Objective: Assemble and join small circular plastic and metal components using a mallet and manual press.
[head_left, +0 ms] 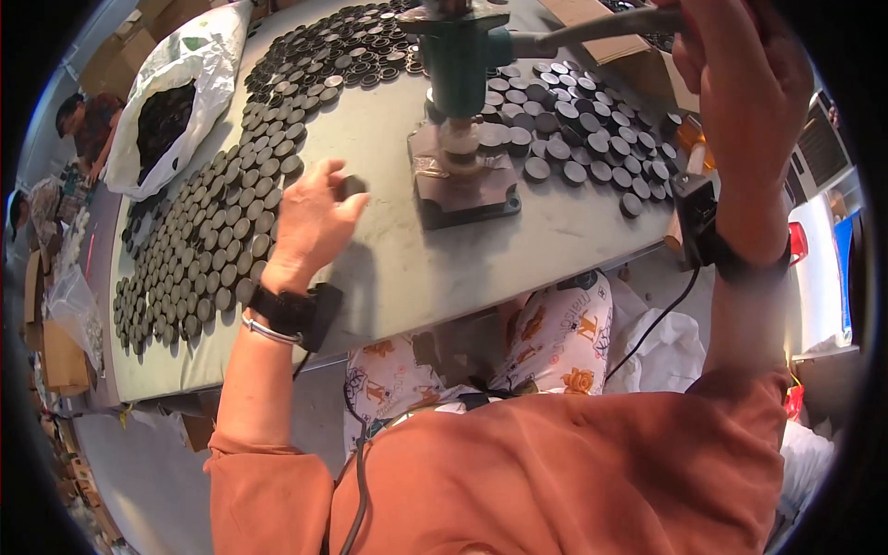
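Note:
My left hand is over the table, left of the press, pinching a small dark round cap between thumb and fingers. A green hand press stands in front of me on a dark square base. Its ram is down at a round piece on the base plate, partly hidden by the press head. Raised at the upper right, my right hand is closed around the outer end of the press lever. Part of that grip is cut off by the picture's edge.
Round dark caps spread over the table's left side, and dark rings lie at the back. More grey-topped discs are heaped right of the press. A white sack with dark pieces stands at the far left. Another person sits beyond it.

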### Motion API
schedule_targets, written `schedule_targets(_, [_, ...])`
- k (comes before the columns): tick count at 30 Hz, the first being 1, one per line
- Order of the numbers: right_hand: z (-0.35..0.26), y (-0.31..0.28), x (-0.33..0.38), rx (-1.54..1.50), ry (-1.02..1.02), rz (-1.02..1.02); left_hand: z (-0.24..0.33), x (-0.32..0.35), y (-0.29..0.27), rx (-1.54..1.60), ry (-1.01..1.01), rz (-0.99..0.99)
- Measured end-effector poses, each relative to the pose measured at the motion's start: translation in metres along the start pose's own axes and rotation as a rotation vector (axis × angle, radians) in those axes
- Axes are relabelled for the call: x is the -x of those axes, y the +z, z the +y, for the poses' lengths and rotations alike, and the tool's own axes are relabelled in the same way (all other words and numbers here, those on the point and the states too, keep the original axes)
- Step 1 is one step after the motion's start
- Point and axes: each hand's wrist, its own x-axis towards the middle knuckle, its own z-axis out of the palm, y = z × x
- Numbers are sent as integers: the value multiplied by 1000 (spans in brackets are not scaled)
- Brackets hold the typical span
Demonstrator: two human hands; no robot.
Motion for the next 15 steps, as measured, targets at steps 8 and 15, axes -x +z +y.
schedule_targets(8, [40,7,-9,52,-438,65,75,-20,48,520,-4,-14])
schedule_targets(15, [46,-14,2,160,-304,43,76,-32,68,477,63,72])
